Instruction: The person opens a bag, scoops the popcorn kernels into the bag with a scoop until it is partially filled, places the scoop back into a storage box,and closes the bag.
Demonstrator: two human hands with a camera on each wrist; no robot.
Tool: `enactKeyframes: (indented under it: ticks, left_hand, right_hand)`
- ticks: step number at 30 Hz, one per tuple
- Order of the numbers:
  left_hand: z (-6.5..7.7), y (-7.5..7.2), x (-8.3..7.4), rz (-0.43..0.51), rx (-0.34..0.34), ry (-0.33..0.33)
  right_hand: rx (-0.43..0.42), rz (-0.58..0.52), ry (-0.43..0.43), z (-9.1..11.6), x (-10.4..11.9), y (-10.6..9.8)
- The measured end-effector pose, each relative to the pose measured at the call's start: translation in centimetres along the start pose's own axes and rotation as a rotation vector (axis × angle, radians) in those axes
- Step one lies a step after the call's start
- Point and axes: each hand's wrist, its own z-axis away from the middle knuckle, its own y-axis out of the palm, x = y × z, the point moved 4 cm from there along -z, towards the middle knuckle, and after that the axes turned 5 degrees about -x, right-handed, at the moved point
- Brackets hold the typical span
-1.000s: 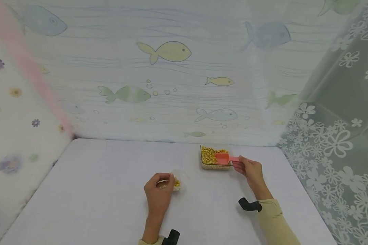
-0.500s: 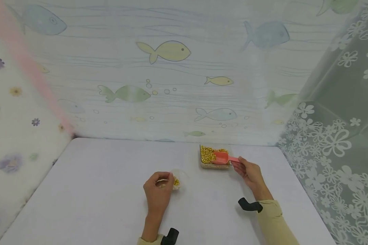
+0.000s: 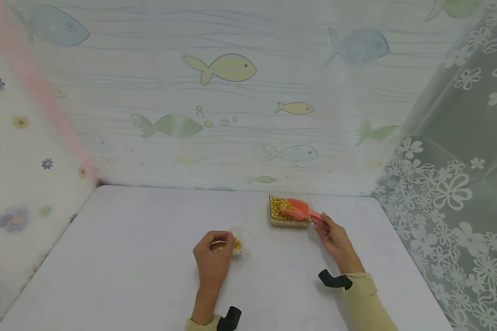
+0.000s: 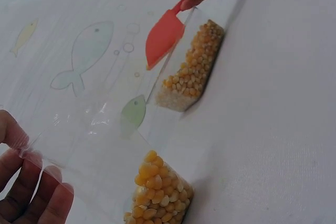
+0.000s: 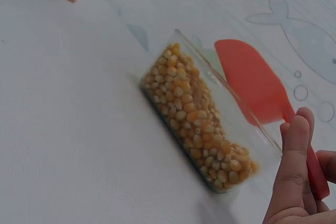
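"Red scoop (image 3: 299, 210): where is it sitting, and what is holding it?"

"It is overlapping the opening of the clear box (image 3: 290, 224) of corn kernels (image 5: 181, 100), near the far edge of the table (image 3: 128, 257). The right hand (image 3: 336, 239) is gripping its handle just beside the box."

"And the other grip?"

"The left hand (image 3: 215, 266) is pinching the edge of a clear plastic bag (image 4: 105, 166); loose corn (image 4: 157, 192) is filling the bag's bottom."

"What is changing?"

"The scoop's angle. Compared with half a second ago, the handle is slanting more steeply in the head view, the blade pointing up and away from the right hand. The left hand and bag are keeping their places."

"What is this showing about the work?"

"The scooping, I judge, is still going on at the box, the bag standing well apart. Whether the blade is carrying kernels I cannot tell; its hollow is not showing clearly."
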Motion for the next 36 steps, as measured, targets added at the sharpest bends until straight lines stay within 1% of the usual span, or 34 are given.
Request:
enactKeyframes:
  ticks: [4,8,14,20,24,30,33,36]
  left_hand:
    - [0.0,0.0,0.0,0.000,0.001,0.005]
    - [0.1,0.0,-0.1,-0.004,0.003,0.004]
    - [0.1,0.1,-0.2,0.008,0.005,-0.008]
    - [0.2,0.0,-0.4,0.011,-0.007,0.000]
    - [0.2,0.0,-0.6,-0.008,-0.021,-0.004]
    - [0.3,0.1,-0.7,-0.032,-0.027,-0.004]
    - [0.3,0.0,-0.6,-0.022,-0.021,-0.004]
    - [0.3,-0.1,-0.6,-0.003,-0.015,0.000]
  right_hand:
    - [0.008,-0.049,0.031,-0.3,-0.2,-0.2]
    - [0.021,-0.096,0.042,-0.3,-0.3,-0.4]
    - [0.076,-0.164,0.011,0.2,-0.2,-0.6]
    - [0.122,-0.232,-0.005,0.5,-0.5,-0.4]
    - [0.136,-0.226,-0.011,0.6,-0.8,-0.1]
    - [0.124,-0.188,-0.026,1.2,-1.1,0.0]
    - [0.133,-0.179,-0.025,1.5,-1.2,0.0]
    - [0.159,-0.176,-0.029,1.9,-1.4,0.0]
